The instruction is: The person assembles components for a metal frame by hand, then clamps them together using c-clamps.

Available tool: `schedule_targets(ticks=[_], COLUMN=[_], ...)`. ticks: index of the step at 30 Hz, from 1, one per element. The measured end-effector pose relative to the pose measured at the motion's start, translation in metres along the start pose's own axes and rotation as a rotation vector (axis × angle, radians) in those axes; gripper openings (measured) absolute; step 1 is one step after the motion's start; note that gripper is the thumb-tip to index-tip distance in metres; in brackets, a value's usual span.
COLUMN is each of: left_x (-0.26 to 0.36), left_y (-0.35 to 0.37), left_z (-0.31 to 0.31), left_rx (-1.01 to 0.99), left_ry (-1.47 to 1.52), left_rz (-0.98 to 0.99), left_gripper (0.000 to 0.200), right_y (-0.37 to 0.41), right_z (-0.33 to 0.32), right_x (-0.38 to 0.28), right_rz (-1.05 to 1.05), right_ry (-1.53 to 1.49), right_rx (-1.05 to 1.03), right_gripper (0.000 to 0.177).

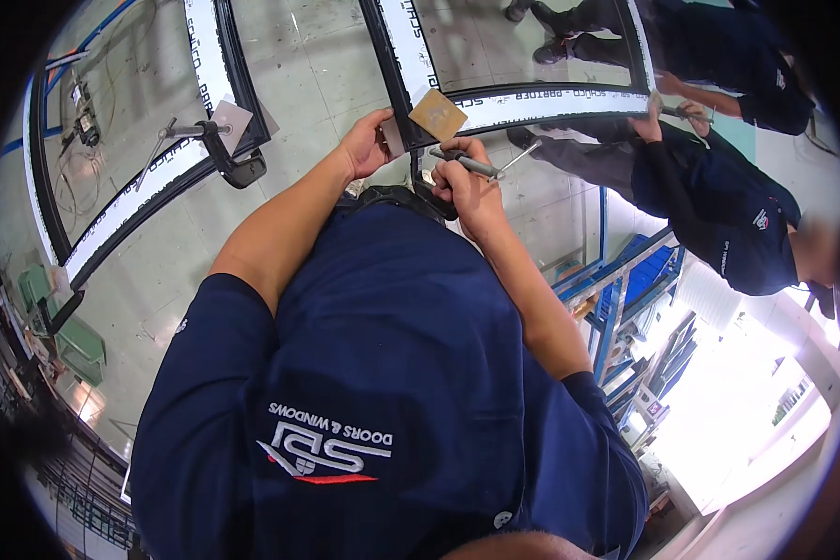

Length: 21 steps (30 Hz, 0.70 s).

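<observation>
My right hand [471,187] is closed round the screw end of a G-clamp [481,168], whose sliding bar sticks out to the right. The clamp's dark body is partly hidden behind my hand. A tan square pad [439,115] lies on the corner of the black frame [394,65], just above that hand. My left hand [369,145] grips a thin flat pad [392,136] at the frame's edge, left of the joint. Its fingertips are partly hidden. White film with printed lettering covers the frame's face.
Another G-clamp [238,168] with a pale pad [231,121] grips the frame at left. At right, co-workers in navy shirts [719,219] have hands on the frame's far corner beside a clamp [686,114]. A blue rack [616,289] and green plastic item [82,345] stand nearby.
</observation>
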<state>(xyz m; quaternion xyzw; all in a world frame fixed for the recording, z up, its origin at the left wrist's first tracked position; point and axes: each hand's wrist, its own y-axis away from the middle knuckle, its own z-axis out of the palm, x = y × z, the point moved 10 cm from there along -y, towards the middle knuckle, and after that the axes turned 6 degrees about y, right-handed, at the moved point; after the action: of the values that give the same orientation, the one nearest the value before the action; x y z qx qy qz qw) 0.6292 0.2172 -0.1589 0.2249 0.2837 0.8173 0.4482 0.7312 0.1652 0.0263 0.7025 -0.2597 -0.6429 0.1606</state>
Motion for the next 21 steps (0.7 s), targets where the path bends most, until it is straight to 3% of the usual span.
schedule_targets(ticks=[6,14,21], left_x=[-0.001,-0.001,-0.010], left_y=[0.002,0.003,0.003], left_z=[-0.001,-0.007,-0.001], left_rx=[-0.032,0.040,0.088], left_ry=[-0.037,-0.125,-0.201], left_rz=[-0.003,0.009,-0.022], left_gripper=[0.038,0.036,0.043], right_y=[0.002,0.002,0.009], right_z=[0.004,-0.015,-0.025], right_x=[0.000,0.010,0.017], right_rz=[0.012,-0.075,0.024], right_ry=[0.012,0.287,0.059], right_rx=[-0.009,0.028,0.043], right_gripper=[0.031,0.029,0.032])
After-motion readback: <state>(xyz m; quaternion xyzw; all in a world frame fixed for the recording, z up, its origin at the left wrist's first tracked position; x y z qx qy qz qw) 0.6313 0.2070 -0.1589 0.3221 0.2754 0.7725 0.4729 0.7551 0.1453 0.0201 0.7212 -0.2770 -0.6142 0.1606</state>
